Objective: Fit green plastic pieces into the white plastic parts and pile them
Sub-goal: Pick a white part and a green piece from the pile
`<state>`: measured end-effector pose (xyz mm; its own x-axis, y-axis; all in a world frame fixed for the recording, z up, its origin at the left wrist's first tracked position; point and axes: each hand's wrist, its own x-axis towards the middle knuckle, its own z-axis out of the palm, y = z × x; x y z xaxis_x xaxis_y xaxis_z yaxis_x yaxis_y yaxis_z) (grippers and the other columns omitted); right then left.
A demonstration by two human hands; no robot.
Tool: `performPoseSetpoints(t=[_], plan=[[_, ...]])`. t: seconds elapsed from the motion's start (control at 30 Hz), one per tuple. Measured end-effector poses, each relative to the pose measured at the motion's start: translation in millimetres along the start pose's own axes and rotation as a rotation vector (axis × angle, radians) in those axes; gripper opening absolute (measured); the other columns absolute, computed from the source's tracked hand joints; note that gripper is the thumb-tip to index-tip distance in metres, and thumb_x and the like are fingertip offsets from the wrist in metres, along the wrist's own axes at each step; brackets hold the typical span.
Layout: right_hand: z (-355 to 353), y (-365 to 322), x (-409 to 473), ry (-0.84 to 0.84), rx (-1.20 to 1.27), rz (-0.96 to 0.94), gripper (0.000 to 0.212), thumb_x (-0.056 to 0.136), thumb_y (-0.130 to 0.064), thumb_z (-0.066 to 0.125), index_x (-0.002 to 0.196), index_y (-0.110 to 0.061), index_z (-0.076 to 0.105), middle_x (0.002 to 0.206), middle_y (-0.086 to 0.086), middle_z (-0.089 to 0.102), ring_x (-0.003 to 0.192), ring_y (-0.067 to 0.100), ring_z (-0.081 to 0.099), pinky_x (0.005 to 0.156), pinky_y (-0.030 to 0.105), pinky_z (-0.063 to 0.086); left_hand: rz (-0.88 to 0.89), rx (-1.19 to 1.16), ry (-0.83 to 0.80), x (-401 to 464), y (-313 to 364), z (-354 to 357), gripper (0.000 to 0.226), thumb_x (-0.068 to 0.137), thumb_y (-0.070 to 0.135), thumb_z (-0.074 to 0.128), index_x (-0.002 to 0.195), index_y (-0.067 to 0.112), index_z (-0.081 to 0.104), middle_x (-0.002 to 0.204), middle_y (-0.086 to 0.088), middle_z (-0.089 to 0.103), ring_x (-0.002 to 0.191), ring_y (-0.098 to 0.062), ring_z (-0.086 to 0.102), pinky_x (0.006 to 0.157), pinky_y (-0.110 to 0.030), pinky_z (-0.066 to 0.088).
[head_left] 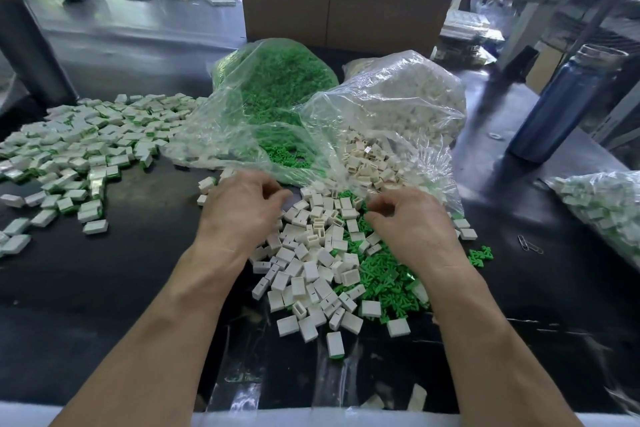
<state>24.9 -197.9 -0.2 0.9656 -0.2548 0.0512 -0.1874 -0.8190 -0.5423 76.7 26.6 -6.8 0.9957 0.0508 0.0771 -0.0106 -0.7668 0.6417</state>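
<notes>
A dark worktop [145, 281] fills the view, in a busy workshop with a big cardboard box [346, 7] at the back.

The left hand [239, 208] and the right hand [412, 222] are apart, one on each side of a loose heap of white plastic parts [311, 263]. The fingers of both hands are curled down over the heap. The fingertips are turned away, so I cannot tell if either hand holds a piece.

Mixed in on the right side of the heap lie lots of green plastic pieces [384, 281]. One white part with green at its end [335, 344] lies alone, just in front of the heap.

Behind the heap, two clear bags lie open. The bag of green pieces [277, 80] is behind and to the left. The bag of white parts [408, 100] is behind and to the right, and its mouth spills right into the heap.

Far to the left of the heap, a wide pile of finished parts [86, 146], white with green edges, is spread out flat. To the right of the heap sits another bag of finished parts [602, 208] at the edge of the view. Two paper clips [528, 244] lie between that bag and the heap. A blue bottle [561, 104] stands behind them.
</notes>
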Motion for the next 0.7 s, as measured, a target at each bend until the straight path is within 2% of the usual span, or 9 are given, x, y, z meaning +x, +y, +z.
performPoseSetpoints(t=[0.13, 0.27, 0.4, 0.53, 0.7], plan=[[1, -3, 0, -0.043, -0.187, 0.007, 0.022, 0.098, -0.039, 0.071, 0.118, -0.032, 0.077, 0.121, -0.003, 0.069, 0.114, 0.021, 0.060, 0.106, 0.042, 0.050, 0.050, 0.133, -0.112, -3, 8, 4, 0.023, 0.095, 0.047, 0.071, 0.111, 0.032, 0.078, 0.107, 0.008, 0.075, 0.103, -0.016, 0.067, 0.099, -0.039, 0.054], [4, -8, -1, -0.034, -0.199, -0.001, 0.021, 0.098, -0.037, 0.072, 0.119, -0.033, 0.077, 0.121, -0.003, 0.071, 0.113, 0.022, 0.061, 0.107, 0.044, 0.050, 0.070, 0.142, -0.105, -6, 13, 8, 0.018, 0.098, 0.040, 0.070, 0.110, 0.030, 0.079, 0.114, 0.008, 0.075, 0.111, -0.015, 0.065, 0.105, -0.037, 0.049], [4, -8, -2, -0.034, -0.178, -0.002, 0.017, 0.097, -0.038, 0.074, 0.113, -0.034, 0.078, 0.116, -0.005, 0.071, 0.111, 0.020, 0.061, 0.106, 0.045, 0.050, 0.053, 0.077, -0.110, -5, 13, 12, 0.010, 0.098, 0.034, 0.071, 0.101, 0.028, 0.079, 0.106, 0.007, 0.074, 0.107, -0.017, 0.065, 0.105, -0.044, 0.049], [5, -10, -2, -0.035, -0.188, 0.009, 0.007, 0.097, -0.033, 0.074, 0.103, -0.032, 0.078, 0.110, -0.007, 0.073, 0.110, 0.020, 0.063, 0.104, 0.044, 0.051, 0.046, 0.042, -0.099, -4, 12, 15, 0.013, 0.098, 0.038, 0.070, 0.099, 0.028, 0.077, 0.096, 0.009, 0.074, 0.100, -0.015, 0.067, 0.102, -0.045, 0.051], [7, -11, -2, -0.025, -0.186, 0.007, 0.006, 0.099, -0.028, 0.070, 0.099, -0.031, 0.076, 0.104, -0.009, 0.073, 0.108, 0.020, 0.063, 0.101, 0.041, 0.051, 0.020, -0.092, -0.127, -6, 13, 20, 0.015, 0.096, 0.045, 0.071, 0.097, 0.031, 0.076, 0.069, 0.019, 0.075, 0.079, 0.003, 0.072, 0.103, -0.041, 0.052]])
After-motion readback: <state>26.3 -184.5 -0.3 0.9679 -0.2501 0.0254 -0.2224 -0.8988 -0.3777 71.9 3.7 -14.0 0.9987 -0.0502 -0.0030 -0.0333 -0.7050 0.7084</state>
